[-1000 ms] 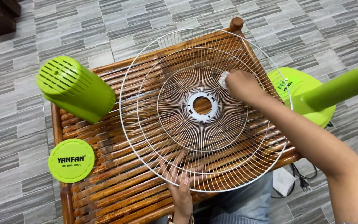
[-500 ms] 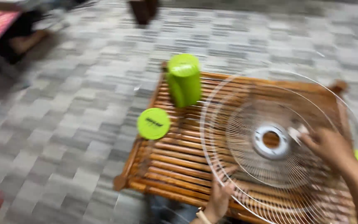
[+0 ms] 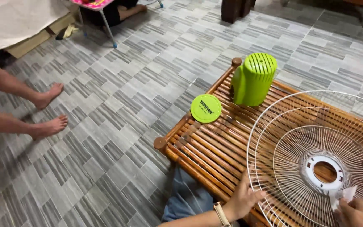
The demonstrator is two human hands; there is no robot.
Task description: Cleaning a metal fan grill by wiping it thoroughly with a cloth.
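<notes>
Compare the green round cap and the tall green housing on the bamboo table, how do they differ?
The green round cap is a flat disc lying near the table's edge; the tall green housing is a rounded cylinder standing upright, much bulkier. The housing's top is slotted; the cap's face is smooth. Both are lime green plastic, on the bamboo table.

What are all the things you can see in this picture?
fan grille: one, white wire, lying flat on the table's right side
low table: one, brown slatted bamboo, on the tiled floor
motor cover: one, lime green, upright at the table's far end
round cap: one, lime green, flat on the table beside the motor cover
cloth: one, white, small, on the grille near its hub
another person's bare feet: two, on the floor at left
folding table: one, pink top, far corner
left hand: gripping the grille's near rim, wristwatch on
right hand: pressing the cloth on the grille
</notes>
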